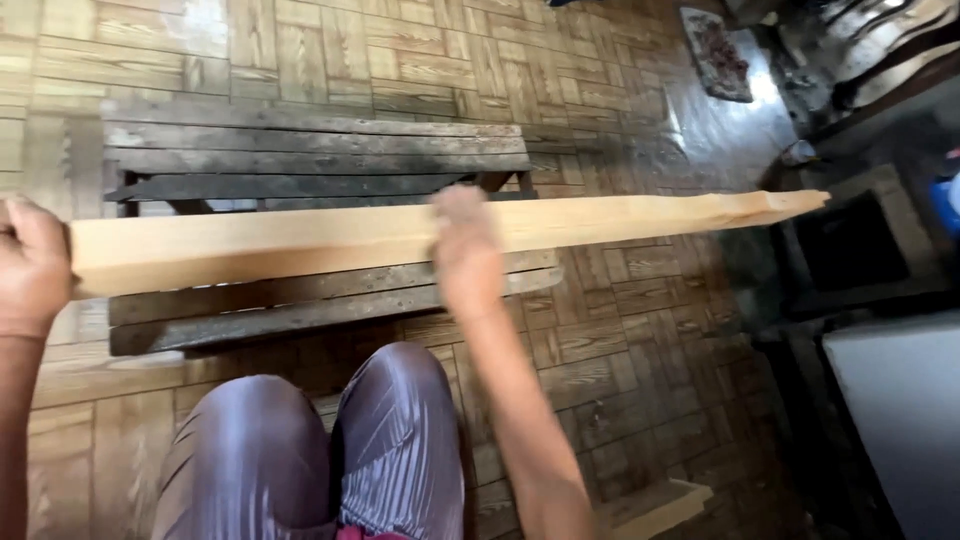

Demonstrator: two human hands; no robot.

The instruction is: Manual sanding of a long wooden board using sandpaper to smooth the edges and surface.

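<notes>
We are holding a long pale plank (300, 240) level above an old grey bench (300, 160), which stands on the wood-block floor (620, 330) in front of our knees. Our left hand (30, 265) is closed around the plank's near-left end, fingers wrapped over the edge. Our right hand (465, 250) is clamped on it around the middle, fingers over the top face and the thumb side hidden below. The plank runs left to right across the view, and its far-right end (790, 203), which is rough and tapered, sticks out well past the bench over the dark part of the floor. We judge that the lifting and carrying part is done, since the plank is fully in our grip and off any support; we cannot tell whether it touches the bench slats beneath. What looks left is the setting down or lining up along the bench, as it sits at a slight angle to the slats. A smaller offcut (660, 505) lies on the floor near our right side, and a dark mat (718, 55) lies far right.
</notes>
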